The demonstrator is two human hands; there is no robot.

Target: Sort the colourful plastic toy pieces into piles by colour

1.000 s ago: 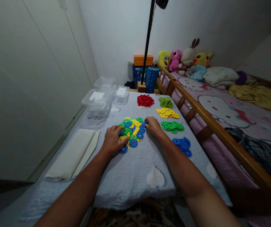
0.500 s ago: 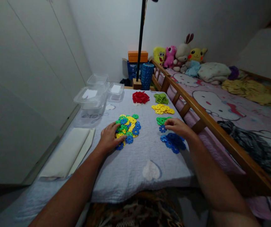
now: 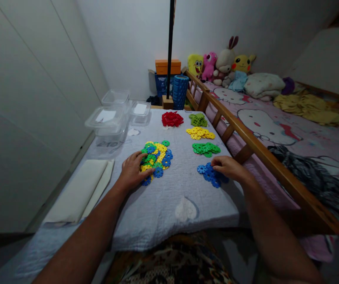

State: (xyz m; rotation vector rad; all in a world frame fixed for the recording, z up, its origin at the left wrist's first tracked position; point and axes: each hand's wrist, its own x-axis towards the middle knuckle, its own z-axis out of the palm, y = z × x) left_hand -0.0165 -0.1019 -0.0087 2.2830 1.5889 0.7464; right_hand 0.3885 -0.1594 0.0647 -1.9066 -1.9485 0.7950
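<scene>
My left hand (image 3: 133, 170) rests with fingers spread on the left edge of a mixed pile of plastic snowflake discs (image 3: 159, 152), coloured green, yellow and blue. Over at the right, my right hand (image 3: 230, 167) has its thumb and fingers pinched together at the top of the blue disc pile (image 3: 209, 175). A blue disc appears to be at its fingertips, partly hidden among the others. Behind that pile lie a green disc pile (image 3: 206, 149), a yellow disc pile (image 3: 200, 133), a light green pile (image 3: 198, 119) and a red pile (image 3: 172, 119).
Clear plastic boxes (image 3: 107, 122) stand at the table's back left. A folded cream cloth or mat (image 3: 76, 193) lies at the left edge. The wooden bed rail (image 3: 231, 122) runs along the right side. A black pole (image 3: 170, 51) rises at the back.
My right hand has moved from beside the green pile, carrying a blue disc, toward me to the blue pile. The left hand stays on the mixed pile. The view has shifted slightly.
</scene>
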